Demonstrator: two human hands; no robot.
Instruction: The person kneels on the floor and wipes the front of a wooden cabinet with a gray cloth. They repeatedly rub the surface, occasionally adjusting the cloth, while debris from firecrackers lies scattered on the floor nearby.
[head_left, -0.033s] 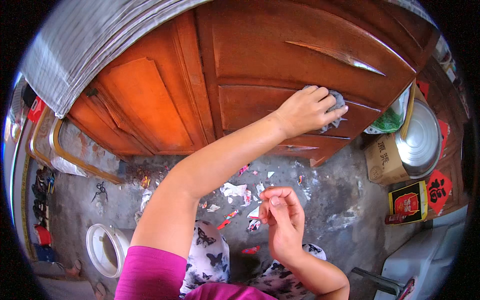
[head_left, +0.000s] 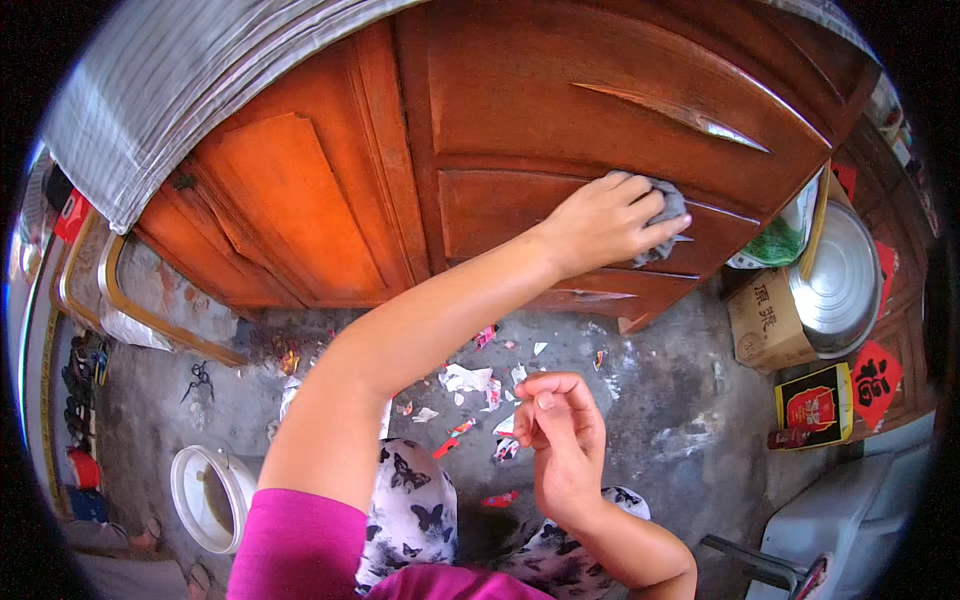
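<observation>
My left hand [head_left: 612, 222] presses a crumpled grey cloth [head_left: 662, 222] against the front of a brown wooden cabinet [head_left: 510, 120], on a drawer at its right part. The left arm stretches across the view from the lower left. Lower down, over the floor, is my right hand [head_left: 562, 440], raised with its fingers curled in and the thumb against them. Nothing shows between those fingers. Torn paper scraps [head_left: 466, 379] lie on the concrete floor beneath the hands.
A white bucket [head_left: 232, 505] stands at the lower left, near black scissors [head_left: 201, 383] on the floor. To the right are a cardboard box [head_left: 765, 325], a round metal lid [head_left: 840, 285] and a grey plastic stool [head_left: 825, 515]. A striped cloth [head_left: 200, 90] drapes over the cabinet top.
My left hand and the cloth have shifted slightly to the left along the drawer front. The right hand has hardly moved.
</observation>
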